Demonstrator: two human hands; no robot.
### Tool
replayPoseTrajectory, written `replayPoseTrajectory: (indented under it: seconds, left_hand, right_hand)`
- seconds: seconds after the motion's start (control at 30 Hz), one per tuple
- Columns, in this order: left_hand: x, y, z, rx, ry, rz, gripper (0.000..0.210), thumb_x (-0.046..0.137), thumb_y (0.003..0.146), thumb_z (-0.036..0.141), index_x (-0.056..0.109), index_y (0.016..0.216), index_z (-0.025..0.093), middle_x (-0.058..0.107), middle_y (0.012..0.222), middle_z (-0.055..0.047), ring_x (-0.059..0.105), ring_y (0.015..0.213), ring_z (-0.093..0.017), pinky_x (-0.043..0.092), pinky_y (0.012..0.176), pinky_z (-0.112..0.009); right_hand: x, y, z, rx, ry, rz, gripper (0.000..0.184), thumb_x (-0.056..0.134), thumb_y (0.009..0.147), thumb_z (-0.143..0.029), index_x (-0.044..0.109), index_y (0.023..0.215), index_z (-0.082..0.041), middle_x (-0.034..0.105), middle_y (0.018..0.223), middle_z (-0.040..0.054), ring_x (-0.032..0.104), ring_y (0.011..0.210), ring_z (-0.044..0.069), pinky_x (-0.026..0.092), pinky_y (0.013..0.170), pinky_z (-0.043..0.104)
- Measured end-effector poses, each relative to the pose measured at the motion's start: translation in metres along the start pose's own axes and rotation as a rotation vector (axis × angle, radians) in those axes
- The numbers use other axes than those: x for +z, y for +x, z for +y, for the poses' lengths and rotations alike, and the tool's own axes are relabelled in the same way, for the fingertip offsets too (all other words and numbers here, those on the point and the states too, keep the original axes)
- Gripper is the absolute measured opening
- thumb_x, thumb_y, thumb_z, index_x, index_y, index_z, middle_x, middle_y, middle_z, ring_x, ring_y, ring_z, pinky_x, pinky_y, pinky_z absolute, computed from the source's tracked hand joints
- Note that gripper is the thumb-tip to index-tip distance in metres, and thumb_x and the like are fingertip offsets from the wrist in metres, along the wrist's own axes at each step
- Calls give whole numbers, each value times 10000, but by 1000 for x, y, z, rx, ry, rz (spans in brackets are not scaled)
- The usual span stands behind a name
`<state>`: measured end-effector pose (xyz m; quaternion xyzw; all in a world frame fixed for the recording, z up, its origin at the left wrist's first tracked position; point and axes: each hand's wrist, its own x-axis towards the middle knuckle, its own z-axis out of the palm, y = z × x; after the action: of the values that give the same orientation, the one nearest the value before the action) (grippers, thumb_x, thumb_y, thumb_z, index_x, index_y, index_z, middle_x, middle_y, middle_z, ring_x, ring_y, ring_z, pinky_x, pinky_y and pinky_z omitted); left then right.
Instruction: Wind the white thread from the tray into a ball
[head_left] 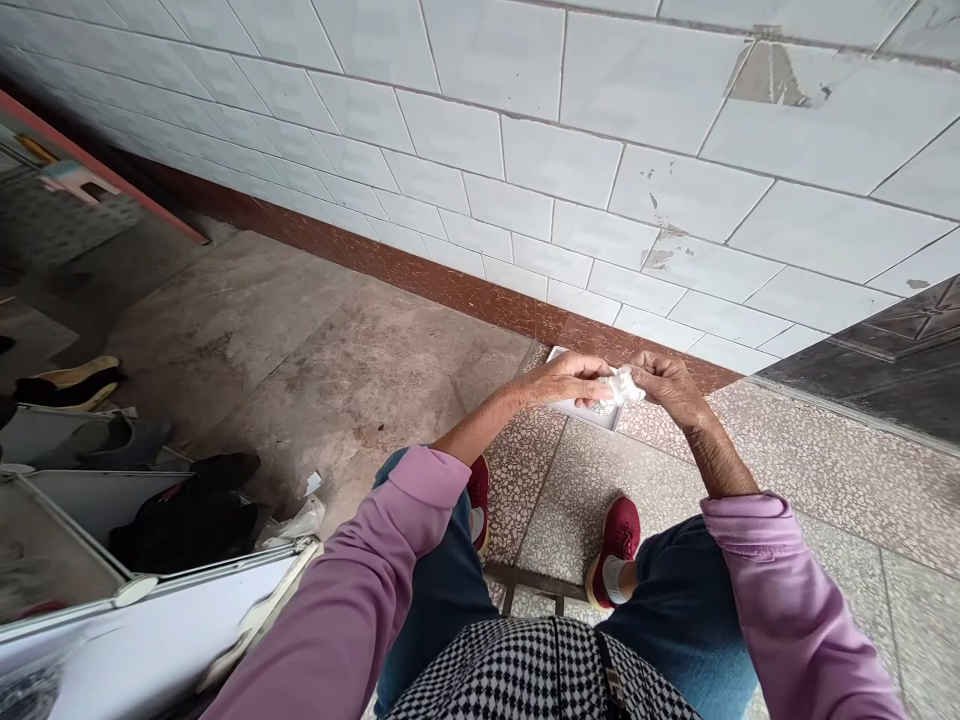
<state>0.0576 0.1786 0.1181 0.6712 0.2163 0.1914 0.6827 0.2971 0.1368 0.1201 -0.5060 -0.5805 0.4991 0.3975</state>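
Note:
Between my two hands is a small crumpled white piece [624, 387], thin like tissue or plastic film; I cannot tell which. My left hand [566, 380] reaches in from the left, its fingertips closed on the near side of the piece. From the right, my right hand [667, 385] pinches its other end between thumb and fingers. Below them, a shallow white tray [609, 418] lies on the floor against the wall's base. My hands cover much of the tray, so its contents are mostly hidden.
A white-tiled wall [495, 140] with a brown skirting [360, 245] runs in front. On the left stands a rack [150, 590] with shoes and a dark bundle [187, 515]. My red shoes [619, 540] rest on the speckled floor. A dark door panel [892, 370] is at right.

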Motion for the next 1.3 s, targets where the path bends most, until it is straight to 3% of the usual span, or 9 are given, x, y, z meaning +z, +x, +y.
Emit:
replayPoseTrajectory:
  seconds: [0.07,0.2,0.37,0.57,0.67,0.73,0.9,1.13,1.3]
  left_hand:
    - [3,-1,-2,10,212,10,203,768,852,359,703,813,171,583,686,18,493,601,-106,360,609,-275]
    - [11,3,-12,-5,593,168,338,722,771,161,462,559,205,372,555,52,304,554,-112,246,626,-317]
    - [12,3,-16,-154,881,366,236,744,781,178,567,631,219,559,656,-42,547,701,-233,376,719,-345]
    - [13,0,-24,-15,982,472,167,685,760,61,710,861,191,726,934,-121,642,988,-294,451,827,-360]
    - [6,3,-23,-77,768,587,111,724,747,125,643,744,201,642,758,-56,600,811,-230,431,738,-331]
    - [-3,5,-18,-114,408,607,160,736,787,248,606,705,203,579,678,-12,534,679,-170,395,650,-300]
    - [-12,8,-6,-45,-440,454,374,833,730,478,703,904,174,709,794,-53,595,638,-122,298,522,-250]
    - [-4,9,0,65,-669,401,499,900,729,430,734,1117,165,792,1050,-119,716,833,-159,491,632,-260]
    - [-18,5,-3,68,-700,473,416,883,709,372,698,1010,154,741,903,-70,696,736,-144,520,620,-271]
  right_hand:
    - [3,-2,0,1,0,1,481,825,844,-653,606,799,-226,440,554,-79,321,497,92,253,501,269]
    - [18,-10,-3,-86,-145,-13,363,765,913,-553,696,979,-203,635,657,-16,467,554,126,354,553,282]
    - [31,-21,-6,-140,-260,23,285,685,953,-468,714,1066,-208,633,686,-16,445,564,135,357,560,284]
    - [30,-26,-3,-126,-218,45,265,681,942,-439,690,1087,-217,651,707,-8,521,609,159,408,599,293]
    - [31,-26,-2,-118,-238,47,276,696,936,-447,697,1090,-217,654,698,-6,514,603,162,405,600,295]
    - [28,-25,0,-116,-241,79,299,705,932,-473,694,1079,-214,706,751,20,533,618,168,412,604,297]
    - [16,-17,3,-133,-286,160,425,690,956,-593,707,788,-204,554,616,-9,414,560,138,342,561,288]
    - [25,-6,10,-63,-206,116,598,662,920,-780,774,921,-192,535,598,-16,446,543,149,359,537,292]
    - [13,-13,-4,29,198,-29,516,761,879,-746,726,961,-237,275,553,-105,167,464,99,180,432,265]
